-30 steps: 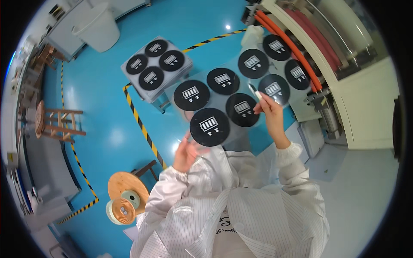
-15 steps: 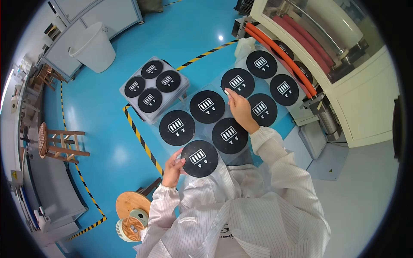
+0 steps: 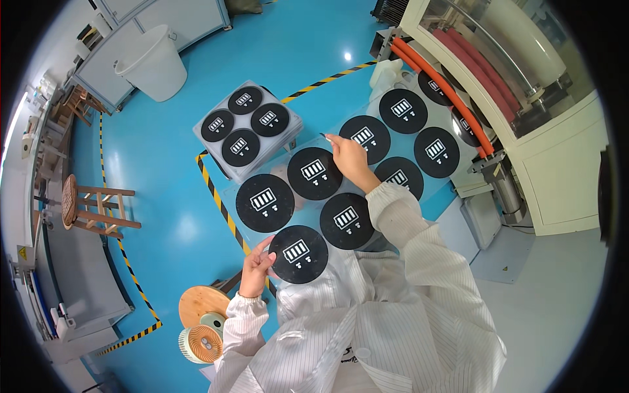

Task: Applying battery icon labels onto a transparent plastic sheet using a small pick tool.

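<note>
A sheet of clear plastic film (image 3: 303,215), printed with several black discs bearing white battery icons, stretches from the machine rollers toward me. My left hand (image 3: 254,270) pinches its near left edge, thumb on top beside the closest black disc (image 3: 311,270). Over the far left edge of the film, my right hand (image 3: 350,160) is closed on a small slim tool (image 3: 325,137) with a dark tip. Its exact kind is too small to make out. The right forearm passes above the film and partly covers two discs.
A stack of similar disc sheets (image 3: 249,124) stands just beyond the film. Orange-red rollers (image 3: 445,95) of a cream machine (image 3: 557,170) are at the right. A white bin (image 3: 154,69), a wooden stool (image 3: 98,206) and a small fan (image 3: 202,344) stand on the left.
My right hand has moved left with the tool, from the disc area to the film's far left edge. The left hand keeps its pinch. The whole view has shifted slightly.
</note>
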